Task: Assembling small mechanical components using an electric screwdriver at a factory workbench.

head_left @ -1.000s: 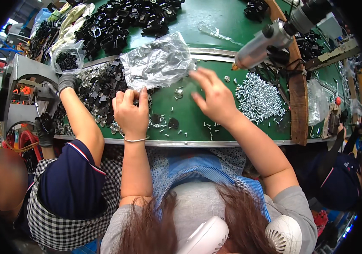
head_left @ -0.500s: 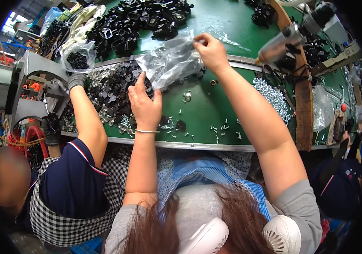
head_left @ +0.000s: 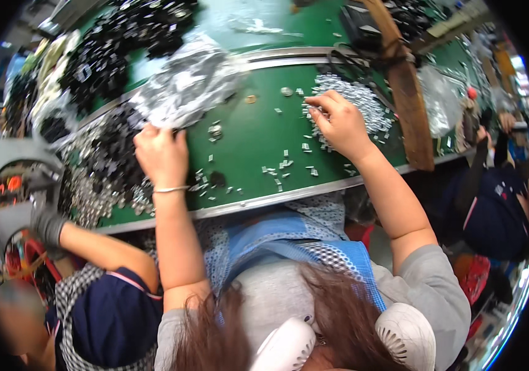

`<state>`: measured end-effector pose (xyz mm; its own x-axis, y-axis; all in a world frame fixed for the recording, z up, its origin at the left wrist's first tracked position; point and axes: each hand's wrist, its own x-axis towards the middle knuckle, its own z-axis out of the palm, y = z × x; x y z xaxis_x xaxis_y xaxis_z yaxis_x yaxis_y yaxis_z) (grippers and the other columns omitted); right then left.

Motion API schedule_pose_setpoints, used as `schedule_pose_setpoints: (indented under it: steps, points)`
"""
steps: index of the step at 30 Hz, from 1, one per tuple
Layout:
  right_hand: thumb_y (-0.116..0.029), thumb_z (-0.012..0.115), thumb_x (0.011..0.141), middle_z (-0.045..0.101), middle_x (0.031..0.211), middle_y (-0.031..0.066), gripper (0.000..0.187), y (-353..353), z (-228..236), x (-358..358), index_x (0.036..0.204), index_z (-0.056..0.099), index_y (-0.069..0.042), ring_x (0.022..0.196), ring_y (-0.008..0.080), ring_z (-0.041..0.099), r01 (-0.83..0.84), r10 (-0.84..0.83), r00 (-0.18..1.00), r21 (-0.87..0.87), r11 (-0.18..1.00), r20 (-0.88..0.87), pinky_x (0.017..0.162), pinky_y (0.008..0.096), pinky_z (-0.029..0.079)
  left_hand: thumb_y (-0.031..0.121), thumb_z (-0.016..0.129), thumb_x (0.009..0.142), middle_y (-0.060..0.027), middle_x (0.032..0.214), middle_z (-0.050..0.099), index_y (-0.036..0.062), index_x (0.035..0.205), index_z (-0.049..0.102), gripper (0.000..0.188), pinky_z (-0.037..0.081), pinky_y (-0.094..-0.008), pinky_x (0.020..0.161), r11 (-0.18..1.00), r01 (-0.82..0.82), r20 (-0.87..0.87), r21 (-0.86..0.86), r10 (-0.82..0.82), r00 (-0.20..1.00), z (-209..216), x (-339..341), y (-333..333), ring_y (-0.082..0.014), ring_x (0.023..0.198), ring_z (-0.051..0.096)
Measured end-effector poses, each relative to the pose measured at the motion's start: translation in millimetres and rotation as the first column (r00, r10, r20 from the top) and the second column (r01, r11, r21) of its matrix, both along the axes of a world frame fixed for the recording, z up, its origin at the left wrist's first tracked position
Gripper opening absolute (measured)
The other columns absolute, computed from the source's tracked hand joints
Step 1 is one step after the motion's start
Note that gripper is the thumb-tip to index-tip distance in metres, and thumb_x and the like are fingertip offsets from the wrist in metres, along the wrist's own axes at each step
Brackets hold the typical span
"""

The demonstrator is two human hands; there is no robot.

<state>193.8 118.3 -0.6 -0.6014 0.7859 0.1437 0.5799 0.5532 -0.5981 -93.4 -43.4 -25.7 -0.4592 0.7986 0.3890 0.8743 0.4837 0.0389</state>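
My left hand [head_left: 162,157], fingers curled, pinches the near edge of a crumpled clear plastic bag [head_left: 184,86]. The bag lies over a heap of small black parts [head_left: 106,139] and part of the green tabletop. My right hand [head_left: 341,127] is over the left side of a pile of small silver screws [head_left: 354,99]. Its index finger and thumb are slightly apart, with nothing visible between them; the other fingers are partly hidden. Several loose screws [head_left: 280,167] lie on the table between my hands, near a small stack of round metal pieces [head_left: 215,130].
A wooden bar [head_left: 409,111] stands right of the screw pile. More black parts [head_left: 110,49] are heaped beyond the metal rail [head_left: 283,57]. At left a co-worker's gloved hand [head_left: 48,222] is beside a grey machine [head_left: 4,167]. Another clear bag [head_left: 440,102] lies beyond the bar.
My right hand has let go of the bag and moved to the screw pile. My left hand's fingers have curled onto the bag's near edge. The whole view has shifted, with the table tilted.
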Motion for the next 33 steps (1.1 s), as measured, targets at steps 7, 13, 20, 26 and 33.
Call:
schedule_pose_setpoints:
  steps: [7,13,20,26,33]
  points:
    - [-0.017,0.061,0.086,0.063,0.085,0.0073,0.015,9.0,1.4,27.1,0.098,0.069,-0.011,0.078,0.0256,0.064,0.026,-0.043,0.998,0.279,0.960,0.054,0.068,0.0348,0.051,0.018,0.071,0.074,-0.0140,0.092,0.053,0.0079,0.094,0.061,0.024,0.042,-0.0433,0.083,0.973,0.172,0.219,0.153,-0.203,0.954,20.9,50.5,-8.5,-0.0351,0.094,0.050]
    - [-0.021,0.062,0.083,0.065,0.074,0.0104,0.016,70.3,39.6,-2.1,0.097,0.067,-0.015,0.073,0.0298,0.065,0.259,-0.247,0.965,0.194,0.946,-0.083,0.067,0.0399,0.051,0.015,0.071,0.073,-0.0171,0.095,0.053,0.0058,0.098,0.058,0.030,0.043,-0.0448,0.082,0.972,0.209,0.316,0.104,-0.232,0.920,-5.3,58.2,-23.8,-0.0368,0.089,0.051]
    - [-0.027,0.069,0.081,0.068,0.085,0.0074,0.037,-15.8,81.1,-18.8,0.115,0.062,-0.015,0.074,0.0222,0.066,-0.626,0.700,0.710,-0.385,0.678,0.077,0.068,0.0351,0.053,0.016,0.068,0.078,-0.0151,0.087,0.059,0.0038,0.093,0.060,0.020,0.048,-0.0416,0.072,0.916,0.365,0.666,0.169,-0.379,0.643,88.8,43.3,-3.0,-0.0290,0.083,0.058]
    - [-0.011,0.067,0.085,0.065,0.089,0.0046,0.035,-48.2,60.0,-51.2,0.118,0.061,-0.003,0.079,0.0102,0.061,-0.478,0.277,0.878,-0.671,0.566,-0.392,0.071,0.0268,0.050,0.029,0.072,0.077,-0.0147,0.100,0.059,0.0054,0.097,0.067,0.032,0.050,-0.0371,0.080,0.946,-0.094,0.427,0.310,-0.050,0.903,93.4,-95.7,137.9,-0.0252,0.084,0.061]
    - [-0.016,0.065,0.087,0.066,0.091,0.0062,0.032,-42.2,47.6,-34.9,0.115,0.061,-0.001,0.082,0.0093,0.061,-0.419,0.231,0.907,-0.715,0.559,-0.351,0.073,0.0256,0.050,0.048,0.080,0.058,-0.0247,0.124,0.043,0.0135,0.119,0.059,0.074,0.044,-0.0421,0.099,0.976,-0.215,0.672,-0.028,0.178,0.719,22.3,-122.9,208.6,-0.0406,0.110,0.051]
